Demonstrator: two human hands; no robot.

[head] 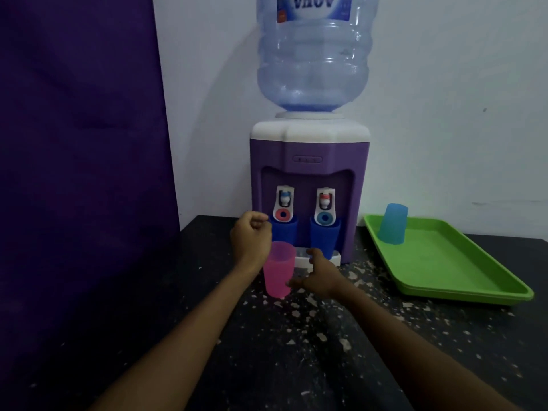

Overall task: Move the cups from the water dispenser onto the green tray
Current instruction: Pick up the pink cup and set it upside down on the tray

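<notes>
A purple water dispenser (pixel 308 161) stands at the back of the black table. Two dark blue cups (pixel 286 232) (pixel 324 237) sit under its taps. A pink translucent cup (pixel 278 272) stands upright just in front of the drip tray. My left hand (pixel 252 235) is curled into a fist behind the pink cup, beside the left dark blue cup, holding nothing. My right hand (pixel 318 274) has its fingers spread at the pink cup's right side, with the thumb at the cup's lower edge. The green tray (pixel 462 292) lies to the right with a light blue cup (pixel 392 223) upside down on its far corner.
A large blue water bottle (pixel 314 54) sits on top of the dispenser. A purple curtain (pixel 83 143) hangs at the left. The white wall is close behind. The black table top (pixel 296 351) is speckled with white flecks.
</notes>
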